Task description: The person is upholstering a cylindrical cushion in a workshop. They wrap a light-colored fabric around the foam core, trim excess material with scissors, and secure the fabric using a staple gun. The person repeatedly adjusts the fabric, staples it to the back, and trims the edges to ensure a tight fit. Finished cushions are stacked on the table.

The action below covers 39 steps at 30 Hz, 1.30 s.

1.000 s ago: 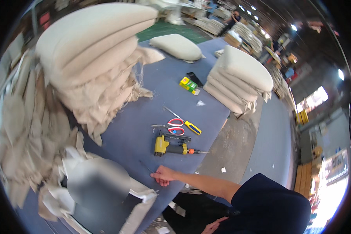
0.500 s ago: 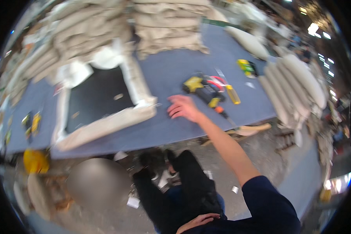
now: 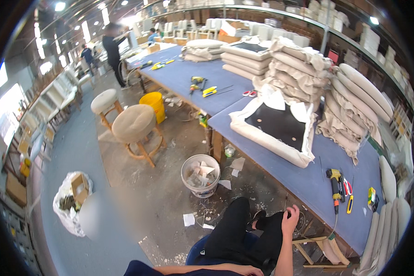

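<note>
My right hand [image 3: 290, 217] is raised above my right knee, short of the table's front edge. Its fingers are apart and loosely bent, with nothing in them. Across my lap lies my left forearm, and my left hand [image 3: 250, 270] rests flat there, partly cut off by the lower edge. On the blue-topped table [image 3: 244, 110], a yellow and black air staple gun [image 3: 334, 178] with a hose is the nearest tool to my right hand. Beside it are red-handled scissors [image 3: 347, 186] and a yellow-handled tool [image 3: 350, 204]. A beige-covered seat pad [image 3: 273, 148] lies with its black underside up.
Covered pads [image 3: 294, 69] are stacked behind. A scrap bucket [image 3: 200, 175] stands by the table leg, with round stools [image 3: 134, 123] and a yellow bucket [image 3: 154, 105] beyond. A wooden frame [image 3: 308, 253] is at my right. Two people [image 3: 112, 50] stand far left.
The view has swung left and up, showing more of the workshop. My right hand has drawn back from over the table to above my knee. My left hand stays at my lap.
</note>
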Available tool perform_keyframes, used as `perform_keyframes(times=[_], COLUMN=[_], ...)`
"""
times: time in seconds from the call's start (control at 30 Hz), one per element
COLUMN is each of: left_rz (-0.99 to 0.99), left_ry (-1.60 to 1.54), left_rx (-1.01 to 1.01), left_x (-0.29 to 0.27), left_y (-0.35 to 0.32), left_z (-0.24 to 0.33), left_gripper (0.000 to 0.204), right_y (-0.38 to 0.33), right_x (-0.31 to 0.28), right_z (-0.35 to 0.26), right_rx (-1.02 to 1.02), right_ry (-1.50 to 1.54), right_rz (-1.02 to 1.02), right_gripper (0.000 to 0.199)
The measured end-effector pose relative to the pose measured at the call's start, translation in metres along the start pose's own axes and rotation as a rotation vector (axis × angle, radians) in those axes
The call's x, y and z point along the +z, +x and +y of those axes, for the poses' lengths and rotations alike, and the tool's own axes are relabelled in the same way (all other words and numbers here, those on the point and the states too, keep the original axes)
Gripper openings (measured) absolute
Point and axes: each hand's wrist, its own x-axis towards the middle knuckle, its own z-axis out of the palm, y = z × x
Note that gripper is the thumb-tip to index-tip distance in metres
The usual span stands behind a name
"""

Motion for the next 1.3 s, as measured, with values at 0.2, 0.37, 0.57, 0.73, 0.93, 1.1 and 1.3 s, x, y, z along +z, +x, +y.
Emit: perform_keyframes(times=[0.2, 0.37, 0.57, 0.73, 0.93, 1.1, 1.3], left_rz=[-0.031, -0.032, -0.001, 0.115, 0.406, 0.542, 0.52], left_ry=[0.238, 0.37, 0.517, 0.382, 0.543, 0.817, 0.899], left_rx=[0.062, 0.058, 0.021, 0.114, -0.013, -0.224, -0.269], left_x=[0.01, 0.007, -0.001, -0.02, -0.009, -0.011, -0.011], left_y=[-0.003, -0.019, -0.027, -0.056, -0.096, -0.091, -0.083], left_z=[0.016, 0.041, 0.091, 0.066, 0.094, 0.09, 0.094], left_gripper=[0.038, 0.036, 0.034, 0.038, 0.042, 0.03, 0.014], right_y=[-0.028, -0.033, -0.003, 0.015, 0.015, 0.014, 0.007], right_x=[-0.009, -0.016, -0.006, 0.017, 0.02, 0.017, 0.008], right_z=[-0.024, -0.038, 0.011, 0.027, 0.021, 0.023, 0.038], right_rx=[-0.073, -0.047, 0.104, 0.188, 0.148, 0.136, 0.143], right_ry=[-0.083, -0.346, -0.507, -0.581, -0.614, -0.576, -0.542], right_rz=[-0.062, -0.106, -0.171, -0.203, -0.216, -0.23, -0.165], right_gripper=[0.011, 0.013, 0.006, 0.01, 0.011, 0.01, 0.009])
